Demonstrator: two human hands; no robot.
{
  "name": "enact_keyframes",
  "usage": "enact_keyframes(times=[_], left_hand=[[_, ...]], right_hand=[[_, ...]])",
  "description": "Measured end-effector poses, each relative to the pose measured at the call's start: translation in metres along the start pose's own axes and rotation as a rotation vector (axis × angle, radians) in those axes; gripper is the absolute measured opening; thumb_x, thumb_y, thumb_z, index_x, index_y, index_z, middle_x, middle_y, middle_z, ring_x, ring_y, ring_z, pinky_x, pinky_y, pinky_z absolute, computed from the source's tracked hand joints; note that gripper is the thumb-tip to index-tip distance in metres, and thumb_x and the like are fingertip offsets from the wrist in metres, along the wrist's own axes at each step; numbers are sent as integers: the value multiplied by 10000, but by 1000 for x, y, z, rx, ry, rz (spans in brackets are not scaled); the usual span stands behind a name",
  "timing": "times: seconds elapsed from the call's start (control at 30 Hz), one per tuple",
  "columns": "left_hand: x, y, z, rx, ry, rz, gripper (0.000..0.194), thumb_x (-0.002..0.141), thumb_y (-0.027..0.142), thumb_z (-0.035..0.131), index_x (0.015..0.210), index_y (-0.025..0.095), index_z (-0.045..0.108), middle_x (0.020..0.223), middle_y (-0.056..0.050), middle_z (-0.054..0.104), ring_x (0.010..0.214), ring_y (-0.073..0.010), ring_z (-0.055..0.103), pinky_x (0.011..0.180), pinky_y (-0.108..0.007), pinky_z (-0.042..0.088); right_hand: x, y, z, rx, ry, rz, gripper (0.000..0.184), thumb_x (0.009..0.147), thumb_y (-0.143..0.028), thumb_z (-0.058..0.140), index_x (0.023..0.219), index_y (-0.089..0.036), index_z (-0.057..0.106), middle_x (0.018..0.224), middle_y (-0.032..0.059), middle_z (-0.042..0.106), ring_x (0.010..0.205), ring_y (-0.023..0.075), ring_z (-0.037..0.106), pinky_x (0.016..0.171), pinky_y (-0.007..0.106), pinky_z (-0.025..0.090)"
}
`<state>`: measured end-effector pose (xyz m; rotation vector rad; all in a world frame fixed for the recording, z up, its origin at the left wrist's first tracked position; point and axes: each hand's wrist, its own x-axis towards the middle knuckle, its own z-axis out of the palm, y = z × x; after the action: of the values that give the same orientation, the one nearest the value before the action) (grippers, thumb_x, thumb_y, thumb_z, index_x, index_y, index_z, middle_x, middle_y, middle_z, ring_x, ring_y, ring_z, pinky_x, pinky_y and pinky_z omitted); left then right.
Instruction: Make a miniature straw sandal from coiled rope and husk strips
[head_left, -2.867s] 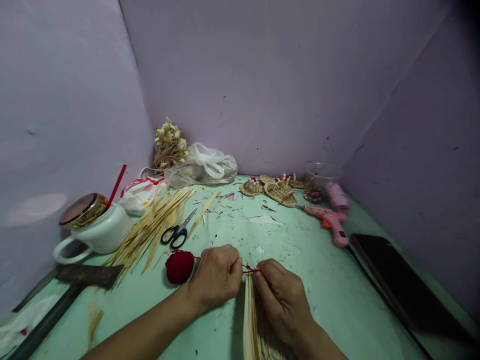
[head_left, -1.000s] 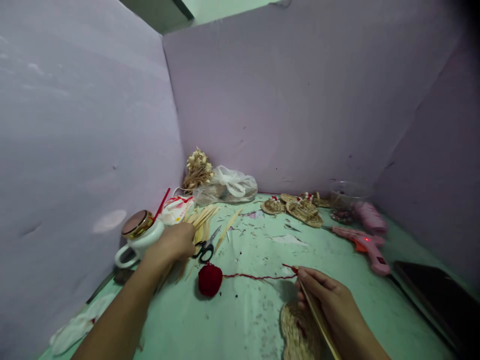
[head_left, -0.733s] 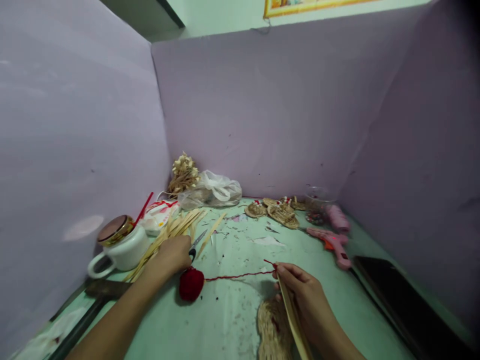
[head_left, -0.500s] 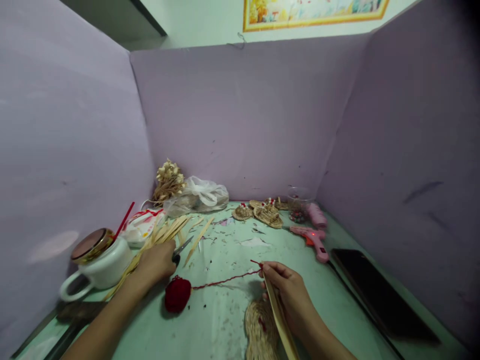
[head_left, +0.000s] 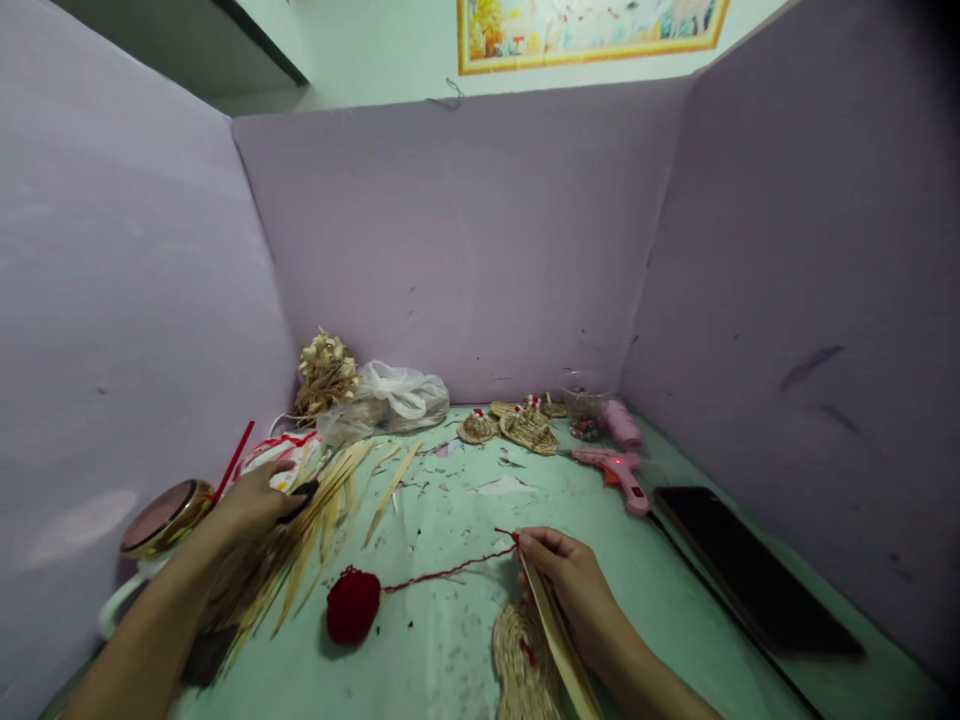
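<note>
Nearest, a flat woven straw oval (head_left: 521,665) is lying on the green bench (head_left: 675,600), and a stiff pale strip (head_left: 555,640) is held against it by the right hand (head_left: 570,590), whose fingers (head_left: 536,548) are pinching the end of a thin red thread (head_left: 450,572). The thread is stretched leftward to a small, fuzzy ball of red yarn (head_left: 352,605), which rests apart from both hands. A moment ago the scissors (head_left: 298,500) were lying beside the straw strips (head_left: 330,500); now they are lifted in the left hand (head_left: 255,500), the fingers closed on the black handles (the blades cannot be seen). A cut of the thread is judged to be prepared. Farther back are seen a lidded white mug (head_left: 161,525), a crinkled clear plastic bag (head_left: 394,395), small woven pieces (head_left: 517,425) and a pink glue gun (head_left: 611,475).
</note>
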<state>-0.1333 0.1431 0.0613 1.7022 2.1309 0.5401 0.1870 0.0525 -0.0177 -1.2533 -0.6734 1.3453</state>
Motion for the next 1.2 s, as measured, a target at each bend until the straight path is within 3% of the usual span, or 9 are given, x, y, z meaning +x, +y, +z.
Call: enact_keyframes(times=[0.1,0.17,0.33,0.5,0.6,0.83,1.03,1.1,1.2], left_hand=[[-5,5,-8,-149,102,-56,605,652,317,608,1181,82,432,569,24,557,524,-134,520,481,-202,350],[-13,12,-8,-389,43,-60,544,671,373,600,1134,121,467,538,42,525,438,-84,446,416,-166,293],[-53,47,15,-855,-317,90,482,654,506,604,973,160,497,536,42,504,375,-30,288,330,-129,149],[-99,83,58,-864,-724,262,603,602,680,520,914,170,442,524,26,532,332,-44,317,321,-161,196],[-113,93,72,-709,-847,330,576,636,690,447,887,172,445,573,-10,578,372,-70,395,368,-177,250],[-130,81,67,65,-671,575,95,550,257,610,491,203,559,474,3,525,471,-138,441,482,-240,304],[-132,84,77,25,-526,520,227,645,275,543,825,216,668,802,-59,659,719,-208,571,663,-282,388],[-124,88,89,-51,-397,497,288,711,281,479,939,207,640,936,-67,649,863,-214,560,770,-294,381],[-113,88,115,-198,-412,529,398,653,220,533,1046,202,590,1032,-54,620,933,-198,533,815,-271,367]], right_hand=[[1,1,0,-10,1,20,217,618,-346,670,651,-146,592,444,-51,512,386,75,464,371,180,385],[3,3,-1,12,-4,26,229,600,-343,684,664,-140,600,472,-43,534,386,73,468,368,181,386],[8,6,-4,118,-40,25,267,559,-316,711,722,-124,622,578,-8,595,457,90,526,424,205,447],[7,5,-4,129,-29,36,262,564,-284,706,765,-135,628,604,-2,597,493,103,541,442,219,460],[7,4,-4,98,-12,20,239,579,-283,688,759,-136,631,571,-7,584,451,87,503,416,208,431],[13,5,-10,36,30,-56,261,565,-208,652,809,-131,601,535,-17,585,460,101,534,442,208,416],[3,4,0,42,-72,-25,254,561,-244,655,731,-178,478,491,-46,562,445,112,538,432,224,442],[-3,5,6,38,-106,-7,263,550,-262,662,700,-184,460,500,-50,554,455,118,547,434,235,456],[-6,8,10,1,-138,6,229,558,-261,640,676,-186,458,508,-54,542,444,116,546,426,234,451]])
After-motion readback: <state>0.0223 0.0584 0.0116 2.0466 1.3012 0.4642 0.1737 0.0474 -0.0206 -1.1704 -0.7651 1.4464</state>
